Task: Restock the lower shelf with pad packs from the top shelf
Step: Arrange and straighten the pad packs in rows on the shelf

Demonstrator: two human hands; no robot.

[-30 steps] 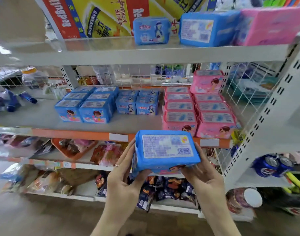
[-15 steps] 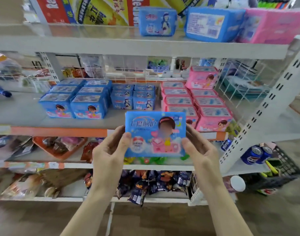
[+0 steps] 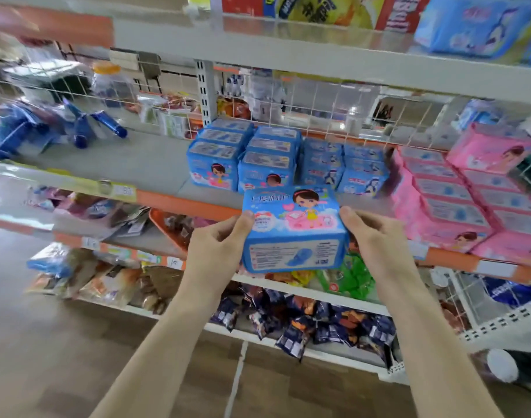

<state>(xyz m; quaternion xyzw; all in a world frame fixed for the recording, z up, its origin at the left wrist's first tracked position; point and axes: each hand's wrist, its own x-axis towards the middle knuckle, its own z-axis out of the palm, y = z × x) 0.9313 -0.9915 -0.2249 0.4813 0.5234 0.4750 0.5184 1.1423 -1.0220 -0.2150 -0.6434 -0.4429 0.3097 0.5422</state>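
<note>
**Pad pack [image 3: 294, 227] held in both hands at the lower shelf [image 3: 155, 164]**

Blue and printed with a cartoon girl, the pad pack hangs in the air just in front of the lower shelf's orange front edge, touching no other pack. The left hand [image 3: 219, 245] grips its left end and the right hand [image 3: 375, 236] its right end. On each hand the fingers [image 3: 246, 220] are curled round the pack, thumbs on its upper face. Behind it on the lower shelf stand rows of matching blue packs [image 3: 243, 158], with smaller blue packs [image 3: 345, 170] just beside them and pink packs [image 3: 448, 200] further right. Up on the top shelf [image 3: 288, 49], at the right, lies another blue pack [image 3: 469, 25]. Snack bags [image 3: 318, 324] fill the shelves below.
</note>
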